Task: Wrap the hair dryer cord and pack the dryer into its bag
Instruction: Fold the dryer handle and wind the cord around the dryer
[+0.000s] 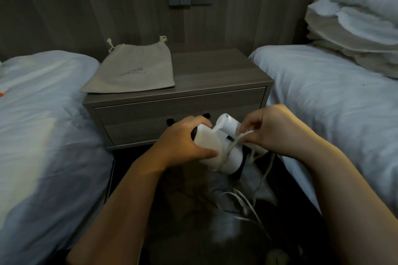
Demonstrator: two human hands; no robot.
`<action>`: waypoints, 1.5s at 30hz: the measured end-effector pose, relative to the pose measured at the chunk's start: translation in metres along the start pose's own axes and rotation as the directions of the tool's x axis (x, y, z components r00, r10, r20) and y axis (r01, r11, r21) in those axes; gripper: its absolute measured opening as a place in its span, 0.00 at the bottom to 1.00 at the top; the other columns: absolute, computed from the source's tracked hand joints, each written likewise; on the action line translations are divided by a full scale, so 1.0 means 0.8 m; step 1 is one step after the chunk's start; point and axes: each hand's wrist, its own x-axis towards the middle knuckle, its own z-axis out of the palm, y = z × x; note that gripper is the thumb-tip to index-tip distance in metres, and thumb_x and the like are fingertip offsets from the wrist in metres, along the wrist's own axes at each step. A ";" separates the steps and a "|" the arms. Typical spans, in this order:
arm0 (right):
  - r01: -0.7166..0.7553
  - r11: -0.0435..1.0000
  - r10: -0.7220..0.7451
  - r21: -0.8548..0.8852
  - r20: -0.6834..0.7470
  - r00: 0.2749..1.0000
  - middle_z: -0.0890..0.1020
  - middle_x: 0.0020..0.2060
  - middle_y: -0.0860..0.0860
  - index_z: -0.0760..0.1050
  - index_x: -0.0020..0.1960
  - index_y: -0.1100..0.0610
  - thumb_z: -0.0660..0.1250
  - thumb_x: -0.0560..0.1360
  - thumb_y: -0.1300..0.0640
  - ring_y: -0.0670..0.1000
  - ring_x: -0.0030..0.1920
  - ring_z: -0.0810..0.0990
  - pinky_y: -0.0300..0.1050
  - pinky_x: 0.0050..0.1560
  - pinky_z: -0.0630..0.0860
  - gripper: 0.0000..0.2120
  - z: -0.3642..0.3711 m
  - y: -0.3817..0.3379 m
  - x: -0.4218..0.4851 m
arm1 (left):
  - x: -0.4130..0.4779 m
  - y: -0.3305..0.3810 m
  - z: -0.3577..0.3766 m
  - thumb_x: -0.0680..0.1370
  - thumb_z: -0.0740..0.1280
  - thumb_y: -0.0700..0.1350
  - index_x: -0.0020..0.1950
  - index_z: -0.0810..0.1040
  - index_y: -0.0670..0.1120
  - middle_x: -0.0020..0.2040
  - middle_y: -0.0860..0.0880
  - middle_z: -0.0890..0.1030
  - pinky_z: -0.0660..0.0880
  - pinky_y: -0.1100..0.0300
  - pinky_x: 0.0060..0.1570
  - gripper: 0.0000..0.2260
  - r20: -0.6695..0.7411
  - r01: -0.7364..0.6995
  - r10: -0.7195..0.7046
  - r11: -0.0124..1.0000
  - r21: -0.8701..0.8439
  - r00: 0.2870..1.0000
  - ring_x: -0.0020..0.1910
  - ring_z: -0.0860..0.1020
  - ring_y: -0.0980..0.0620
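Hair dryer (212, 146) sits in your left hand (183, 142), fingers closed around its body, before the nightstand's (215, 75) front edge. Your right hand (271, 129) pinches the cord (231, 146). The bag (131, 69) lies at the nightstand's left edge.

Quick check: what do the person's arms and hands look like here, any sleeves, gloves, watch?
Both forearms are bare to the frame edge, no sleeves visible. The left hand and right hand wear no gloves. No rings, watch or bands visible on either wrist.
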 end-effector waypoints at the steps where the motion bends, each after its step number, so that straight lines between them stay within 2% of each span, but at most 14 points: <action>1: -0.021 1.000 0.021 0.002 -0.006 1.000 0.78 0.28 0.42 0.83 0.38 0.50 0.77 0.63 0.53 0.42 0.33 0.77 0.33 0.36 0.71 0.05 0.001 -0.001 0.001 | -0.001 -0.001 -0.001 0.66 0.76 0.51 0.54 0.72 0.59 0.54 0.55 0.74 0.78 0.55 0.49 0.21 0.061 0.014 -0.009 0.997 -0.077 0.998 0.53 0.75 0.55; 7: -0.210 0.977 0.206 0.029 0.084 0.975 0.74 0.19 0.44 0.78 0.30 0.54 0.78 0.56 0.43 0.40 0.23 0.71 0.36 0.26 0.67 0.17 0.000 0.007 0.002 | -0.003 -0.010 -0.013 0.67 0.75 0.47 0.55 0.73 0.62 0.56 0.58 0.74 0.77 0.60 0.50 0.21 0.235 0.047 0.023 0.957 -0.286 0.972 0.55 0.75 0.56; 11: -0.207 0.910 0.137 0.360 0.210 0.968 0.75 0.23 0.47 0.79 0.32 0.57 0.79 0.60 0.54 0.41 0.25 0.70 0.32 0.28 0.68 0.10 -0.001 0.018 0.003 | -0.007 -0.012 -0.017 0.60 0.73 0.53 0.53 0.76 0.61 0.53 0.59 0.77 0.76 0.65 0.45 0.22 0.286 0.037 0.095 0.905 -0.424 0.954 0.51 0.78 0.61; 15: -0.172 0.606 -0.060 0.777 0.260 0.964 0.78 0.24 0.52 0.80 0.40 0.57 0.71 0.67 0.69 0.43 0.27 0.75 0.31 0.29 0.70 0.08 0.007 0.045 0.002 | -0.006 -0.013 -0.013 0.59 0.72 0.52 0.54 0.78 0.57 0.53 0.57 0.79 0.77 0.64 0.46 0.23 0.316 0.058 0.123 0.861 -0.506 0.941 0.51 0.79 0.59; 20: -0.230 0.333 -0.026 0.914 0.253 0.967 0.76 0.21 0.51 0.78 0.34 0.56 0.81 0.52 0.53 0.44 0.20 0.68 0.33 0.23 0.67 0.17 0.039 0.055 0.009 | -0.003 -0.013 0.002 0.57 0.70 0.52 0.51 0.79 0.56 0.51 0.56 0.81 0.77 0.62 0.46 0.22 0.327 0.107 0.113 0.804 -0.585 0.938 0.48 0.80 0.57; 24: -0.319 0.183 0.150 0.930 0.294 0.944 0.80 0.27 0.49 0.81 0.31 0.53 0.81 0.46 0.39 0.45 0.25 0.77 0.35 0.27 0.75 0.22 0.067 0.067 0.017 | 0.001 -0.013 0.014 0.56 0.68 0.50 0.48 0.79 0.51 0.42 0.55 0.83 0.77 0.61 0.41 0.21 0.268 0.148 0.086 0.656 -0.740 0.959 0.41 0.81 0.56; 26: -0.315 -0.033 0.215 0.948 0.315 0.924 0.82 0.34 0.52 0.83 0.30 0.54 0.78 0.61 0.46 0.48 0.30 0.81 0.38 0.31 0.78 0.12 0.081 0.070 0.018 | 0.001 -0.009 0.018 0.56 0.68 0.50 0.43 0.82 0.51 0.37 0.53 0.84 0.77 0.60 0.38 0.17 0.213 0.155 0.044 0.545 -0.824 0.976 0.37 0.81 0.55; 28: -0.299 -0.113 0.244 0.948 0.318 0.916 0.84 0.34 0.53 0.83 0.29 0.56 0.75 0.66 0.53 0.47 0.31 0.83 0.38 0.32 0.80 0.09 0.086 0.065 0.014 | 0.004 -0.006 0.018 0.55 0.68 0.51 0.41 0.82 0.51 0.34 0.51 0.83 0.77 0.62 0.33 0.16 0.161 0.160 -0.035 0.434 -0.887 0.986 0.34 0.81 0.55; 30: -0.255 -0.091 0.151 0.963 0.266 0.952 0.86 0.35 0.52 0.84 0.40 0.59 0.79 0.57 0.55 0.47 0.35 0.84 0.39 0.36 0.81 0.14 0.086 0.054 0.013 | 0.008 -0.004 0.018 0.57 0.69 0.51 0.44 0.80 0.48 0.35 0.49 0.83 0.77 0.60 0.32 0.18 0.097 0.133 -0.116 0.366 -0.921 0.988 0.34 0.80 0.52; 33: -0.251 -0.045 0.119 0.967 0.255 0.960 0.83 0.31 0.52 0.81 0.44 0.59 0.66 0.65 0.67 0.48 0.30 0.80 0.38 0.30 0.77 0.10 0.086 0.048 0.020 | 0.014 0.000 0.019 0.66 0.67 0.50 0.46 0.78 0.47 0.38 0.46 0.81 0.74 0.56 0.38 0.12 -0.024 0.047 -0.239 0.286 -0.957 0.971 0.37 0.78 0.48; 35: -0.308 -0.098 0.092 0.947 0.316 0.944 0.80 0.31 0.52 0.81 0.41 0.57 0.71 0.61 0.60 0.48 0.29 0.77 0.40 0.29 0.74 0.09 0.085 0.048 0.023 | 0.016 0.004 0.020 0.69 0.68 0.50 0.45 0.77 0.49 0.38 0.48 0.81 0.73 0.56 0.36 0.08 -0.077 0.006 -0.319 0.250 -0.968 0.945 0.37 0.79 0.48; 38: -0.374 -0.155 0.040 0.914 0.384 0.922 0.78 0.35 0.52 0.76 0.47 0.57 0.73 0.58 0.40 0.49 0.34 0.78 0.42 0.31 0.74 0.26 0.083 0.042 0.026 | 0.017 0.005 0.024 0.73 0.66 0.51 0.43 0.76 0.51 0.39 0.49 0.79 0.73 0.58 0.34 0.05 -0.145 -0.034 -0.428 0.257 -0.966 0.892 0.38 0.78 0.48; 41: -0.394 0.039 0.192 0.918 0.380 0.905 0.76 0.34 0.51 0.73 0.49 0.55 0.61 0.68 0.37 0.49 0.34 0.75 0.42 0.32 0.71 0.22 0.083 0.024 0.025 | 0.019 0.016 0.036 0.71 0.70 0.49 0.45 0.76 0.48 0.44 0.45 0.79 0.75 0.55 0.39 0.07 -0.240 -0.083 -0.477 0.326 -0.942 0.845 0.43 0.78 0.46; 45: -0.288 0.127 0.403 0.949 0.216 0.889 0.76 0.34 0.51 0.73 0.48 0.54 0.64 0.74 0.46 0.48 0.31 0.73 0.42 0.29 0.69 0.11 0.087 0.018 0.022 | 0.024 0.026 0.049 0.74 0.69 0.47 0.47 0.75 0.47 0.45 0.46 0.79 0.75 0.55 0.44 0.07 -0.220 -0.008 -0.436 0.438 -0.899 0.872 0.43 0.78 0.49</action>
